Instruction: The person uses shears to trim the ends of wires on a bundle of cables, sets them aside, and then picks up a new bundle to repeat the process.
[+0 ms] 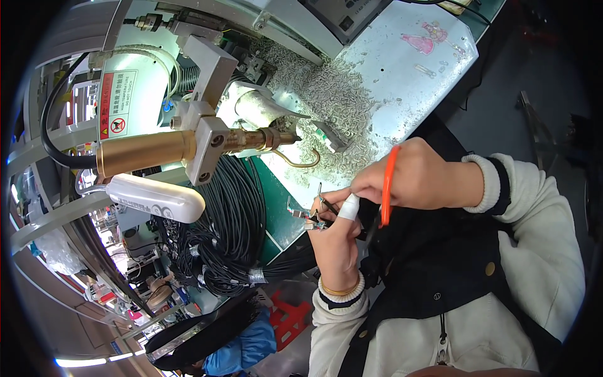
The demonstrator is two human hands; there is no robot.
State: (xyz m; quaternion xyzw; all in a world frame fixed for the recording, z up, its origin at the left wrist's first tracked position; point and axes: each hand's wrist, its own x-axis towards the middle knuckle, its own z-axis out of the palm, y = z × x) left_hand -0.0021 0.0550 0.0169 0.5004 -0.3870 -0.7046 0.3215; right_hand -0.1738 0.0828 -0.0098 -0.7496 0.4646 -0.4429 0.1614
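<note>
My left hand [336, 242] is closed around short black cables with small metal connector ends [312, 218] sticking out past the fingers. A white finger cot [349, 207] covers its thumb. Touching it from the right, my right hand [418, 176] is closed on a hand tool with an orange handle [389, 185]; the kind of tool cannot be made out. Just beyond both hands, many small metal pins [339, 94] lie heaped on the white worktop [427, 81]. A brass nozzle-like heating tool [147, 154] on a metal bracket points toward them from the left.
Coils of black cable [226, 220] lie to the left, below the brass tool and a white lamp-like housing [160, 198]. A warning sign [117, 103] stands behind. Another person's blue sleeve [242, 345] and a red plastic stool [290, 319] show at lower left.
</note>
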